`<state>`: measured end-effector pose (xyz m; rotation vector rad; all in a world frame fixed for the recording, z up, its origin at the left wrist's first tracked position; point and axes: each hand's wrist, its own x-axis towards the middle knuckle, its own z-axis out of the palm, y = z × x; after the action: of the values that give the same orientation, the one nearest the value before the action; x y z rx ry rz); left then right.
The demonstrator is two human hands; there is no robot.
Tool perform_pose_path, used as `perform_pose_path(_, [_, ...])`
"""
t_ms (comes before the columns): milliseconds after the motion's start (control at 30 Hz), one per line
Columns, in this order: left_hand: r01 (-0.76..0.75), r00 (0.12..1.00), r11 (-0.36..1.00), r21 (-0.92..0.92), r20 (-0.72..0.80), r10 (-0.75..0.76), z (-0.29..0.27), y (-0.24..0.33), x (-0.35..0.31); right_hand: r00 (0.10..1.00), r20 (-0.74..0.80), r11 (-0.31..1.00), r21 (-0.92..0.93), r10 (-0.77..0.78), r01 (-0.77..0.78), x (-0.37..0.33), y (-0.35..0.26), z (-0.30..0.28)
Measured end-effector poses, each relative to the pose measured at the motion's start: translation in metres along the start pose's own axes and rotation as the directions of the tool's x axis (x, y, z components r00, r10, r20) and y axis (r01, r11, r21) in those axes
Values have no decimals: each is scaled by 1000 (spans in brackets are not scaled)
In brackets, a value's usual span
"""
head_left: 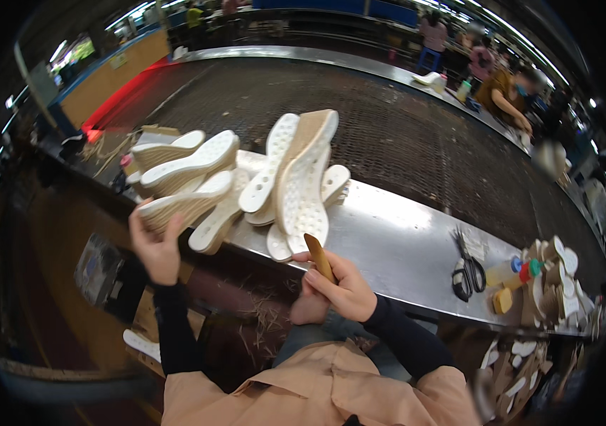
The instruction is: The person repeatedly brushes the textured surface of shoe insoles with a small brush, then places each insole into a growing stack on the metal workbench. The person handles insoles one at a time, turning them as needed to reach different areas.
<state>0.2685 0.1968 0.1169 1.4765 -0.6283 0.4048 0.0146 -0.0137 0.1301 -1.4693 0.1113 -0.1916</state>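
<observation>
In the head view, the person's right hand (342,286) is closed around a flat tan tool (318,255). The left hand (156,247) is at the near end of a wedge sole (189,202); whether it grips cannot be told. Other soles (306,170) lie beyond both hands; scissors (467,273) rest rightward of the tool grip on the metal table (395,234).

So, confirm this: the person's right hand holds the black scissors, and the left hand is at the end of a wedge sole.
No: the head view shows the right hand holding a brown stick-like tool; the black scissors lie on the metal ledge. The left hand is at the end of a wedge sole, as you said.
</observation>
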Motion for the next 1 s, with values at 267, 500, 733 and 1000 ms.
perform_pose_path(267, [-19,999,946,-323,28,29,41,81,-31,762,-641,983,-66,91,-173,-130,6,-88])
perform_pose_path(500, [528,767,775,-347,587,-260,171,73,-147,141,-807,510,-486,-574,-710,-292,-36,-186])
perform_pose_path(733, [253,799,964,81,544,-256,224,43,-221,149,-939,180,-211,-309,-961,-323,-19,-242])
perform_pose_path(1000, [-55,770,974,220,630,-98,209,31,-206,254,-862,246,-387,-439,-888,-315,-40,-229])
